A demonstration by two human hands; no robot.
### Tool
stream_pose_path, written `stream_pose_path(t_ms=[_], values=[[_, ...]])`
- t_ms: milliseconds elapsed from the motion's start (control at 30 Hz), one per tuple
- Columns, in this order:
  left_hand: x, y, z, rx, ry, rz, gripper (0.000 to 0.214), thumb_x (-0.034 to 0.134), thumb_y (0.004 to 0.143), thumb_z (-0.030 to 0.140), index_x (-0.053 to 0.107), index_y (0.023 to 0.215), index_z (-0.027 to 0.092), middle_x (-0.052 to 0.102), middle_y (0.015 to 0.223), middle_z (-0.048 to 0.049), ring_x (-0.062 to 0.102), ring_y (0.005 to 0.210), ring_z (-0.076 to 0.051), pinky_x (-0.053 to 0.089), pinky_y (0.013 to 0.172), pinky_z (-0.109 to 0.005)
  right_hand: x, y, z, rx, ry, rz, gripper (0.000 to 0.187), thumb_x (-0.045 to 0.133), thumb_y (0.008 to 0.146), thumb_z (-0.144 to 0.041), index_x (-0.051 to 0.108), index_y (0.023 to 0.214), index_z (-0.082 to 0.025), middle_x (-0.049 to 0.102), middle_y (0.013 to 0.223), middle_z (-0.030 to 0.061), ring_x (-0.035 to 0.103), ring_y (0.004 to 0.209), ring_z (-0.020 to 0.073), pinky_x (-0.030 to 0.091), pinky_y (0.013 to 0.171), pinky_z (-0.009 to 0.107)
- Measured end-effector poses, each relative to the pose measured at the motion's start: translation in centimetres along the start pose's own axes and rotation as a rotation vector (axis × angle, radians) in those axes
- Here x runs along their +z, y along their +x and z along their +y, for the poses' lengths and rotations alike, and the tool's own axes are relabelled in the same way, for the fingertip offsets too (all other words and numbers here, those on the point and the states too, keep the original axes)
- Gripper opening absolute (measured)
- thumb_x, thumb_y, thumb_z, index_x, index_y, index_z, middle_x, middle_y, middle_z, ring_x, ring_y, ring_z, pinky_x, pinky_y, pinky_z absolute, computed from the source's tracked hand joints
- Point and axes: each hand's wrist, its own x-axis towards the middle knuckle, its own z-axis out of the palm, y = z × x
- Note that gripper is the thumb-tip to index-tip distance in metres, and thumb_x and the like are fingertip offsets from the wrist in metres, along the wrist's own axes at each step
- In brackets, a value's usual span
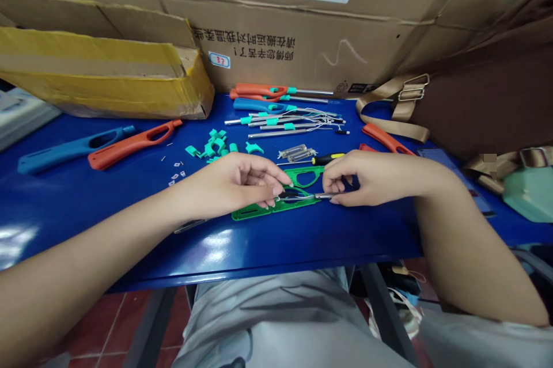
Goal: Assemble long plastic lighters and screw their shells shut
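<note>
A yellow-taped cardboard box [99, 83] sits at the back left of a glossy blue table [207, 261]; in front of it lie a blue lighter handle [69, 152] and, just beside it, an orange lighter handle [129, 149], both slantwise; small white parts [176, 171] are scattered near the person's left wrist, with teal plastic clips [215, 143] heaped beyond.

The left hand [248, 181] is at center, thumb and fingers curled together at a dark part and pale wires [298, 198]; whether the fingertips grip them cannot be told; beneath lies an open green casing half [254, 212], flat on the table near its front edge, with a second green casing half [300, 175] just behind; farther back are metal barrels [280, 133], some with teal collars and white wires, then a blue long-barrelled lighter [259, 105] and orange ones [259, 90], before a large carton [242, 11] printed with upside-down lettering; clear narrow pieces [298, 153] lie near a yellow-and-black screwdriver handle [327, 159].

The right hand [354, 178] pinches a metal tube [325, 196] between thumb and fingers, over the green casing's right end; beyond it rests another orange handle [384, 137], near a tan buckled strap [389, 94]; a mint-green case [529, 195] stands far right.
</note>
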Motion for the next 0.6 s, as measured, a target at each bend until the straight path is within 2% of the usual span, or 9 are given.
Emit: stream_pose_path(t_ms=[133, 233, 433, 600], values=[[-0.06, 0.10, -0.53, 0.098, 0.002, -0.019, 0.019, 0.078, 0.081, 0.014, 0.077, 0.100, 0.016, 0.080, 0.087, -0.0011, 0.074, 0.080, -0.010, 0.060, 0.075, -0.016, -0.12, -0.23, 0.07, 0.000, -0.014, 0.018, 0.005, 0.066, 0.085, -0.026, 0.067, 0.084, -0.020, 0.065, 0.080, -0.0018, 0.060, 0.073, 0.0123, 0.044, 0.067, 0.024], [-0.06, 0.07, -0.62, 0.143, 0.006, -0.020, 0.018, 0.079, 0.080, 0.013, 0.078, 0.098, 0.016, 0.081, 0.089, -0.0012, 0.075, 0.083, -0.010, 0.061, 0.078, -0.017, -0.15, -0.35, 0.13, 0.005, -0.017, 0.028, 0.008, 0.069, 0.083, -0.026, 0.063, 0.080, -0.021, 0.063, 0.078, -0.0027, 0.058, 0.071, 0.0118, 0.043, 0.064, 0.024], [-0.11, 0.16, -0.85, 0.177, 0.014, -0.019, 0.019, 0.082, 0.078, 0.014, 0.077, 0.096, 0.016, 0.081, 0.090, -0.0020, 0.075, 0.084, -0.011, 0.061, 0.081, -0.018, -0.04, -0.32, 0.17, 0.008, -0.028, 0.033, 0.012, 0.071, 0.083, -0.027, 0.061, 0.078, -0.021, 0.062, 0.077, -0.0033, 0.057, 0.069, 0.0114, 0.042, 0.063, 0.024], [-0.14, 0.15, -0.77, 0.160, 0.012, 0.032, 0.016, 0.082, 0.078, 0.014, 0.077, 0.094, 0.016, 0.080, 0.088, -0.0020, 0.076, 0.082, -0.012, 0.062, 0.079, -0.018, -0.05, -0.22, 0.09, 0.001, -0.028, 0.038, 0.013, 0.070, 0.083, -0.026, 0.060, 0.077, -0.021, 0.061, 0.076, -0.0031, 0.056, 0.069, 0.0116, 0.041, 0.063, 0.025]])
